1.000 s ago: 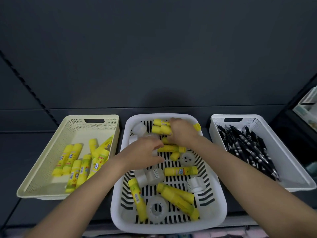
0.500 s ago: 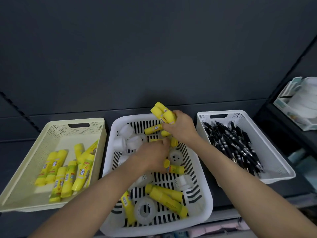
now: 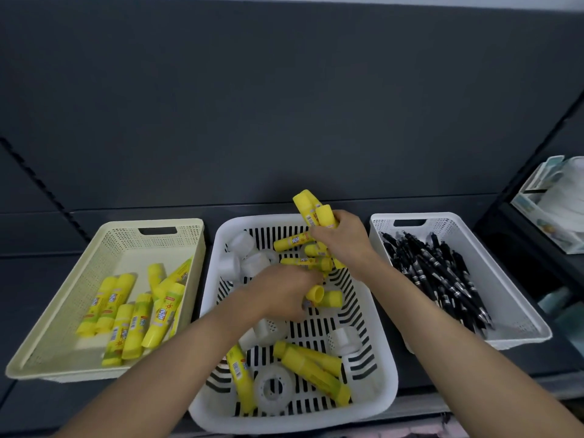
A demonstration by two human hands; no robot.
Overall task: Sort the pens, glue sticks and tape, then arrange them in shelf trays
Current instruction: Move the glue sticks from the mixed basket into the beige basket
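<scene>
Glue sticks (image 3: 306,202) bunched in right hand (image 3: 344,245).

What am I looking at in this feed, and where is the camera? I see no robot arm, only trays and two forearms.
There is no machine here. A person works with two bare hands, and the single camera sits on their head, looking forward and down. Three trays stand on the dark shelf. The cream tray on the left holds sorted glue sticks. The white slotted basket in the middle holds loose glue sticks mixed with clear tape rolls. The white tray on the right holds black pens. The right hand grips a bunch of glue sticks, raised over the basket's far rim. The left hand reaches into the basket among the glue sticks. Whether it grips one is not clear.
</scene>
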